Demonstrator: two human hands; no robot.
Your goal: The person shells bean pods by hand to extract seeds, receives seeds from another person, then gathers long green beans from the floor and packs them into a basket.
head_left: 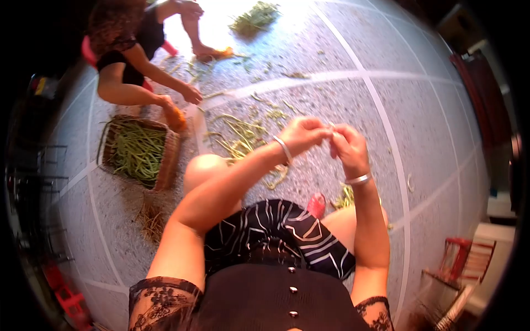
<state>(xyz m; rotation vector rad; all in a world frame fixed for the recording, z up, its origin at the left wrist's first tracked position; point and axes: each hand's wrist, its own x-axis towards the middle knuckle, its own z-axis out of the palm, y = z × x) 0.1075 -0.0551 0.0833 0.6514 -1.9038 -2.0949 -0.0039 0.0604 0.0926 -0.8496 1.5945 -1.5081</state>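
Head view, clock read from the middle of the view. Left hand [302,135] and right hand [350,150] raised at about 2 o'clock, above the floor [441,171], tips meeting. Fingers of both curled inward; whether they grip a bit of something is too small to tell. A silver bracelet on each wrist.

Loose beans [240,135] lie strewn on the floor at 11 o'clock, just beside the left hand's forearm. Small green heap [345,198] at 4 o'clock, partly hidden by the right hand's forearm; a red item [316,204] near it, toward the skirt [276,234].

At 9 o'clock, a basket [170,165] full of long green beans [135,149]. Dry brown stalks [150,220] on the floor at 8 o'clock, near the basket. Another green pile [254,20] at 12 o'clock, well apart from the hands.

Co-worker [116,27] at 10 o'clock, seated, orange footwear [175,117] beside the basket, one hand [191,94] reaching down near scattered scraps. Red chair [457,259] at 4 o'clock, out by the edge.
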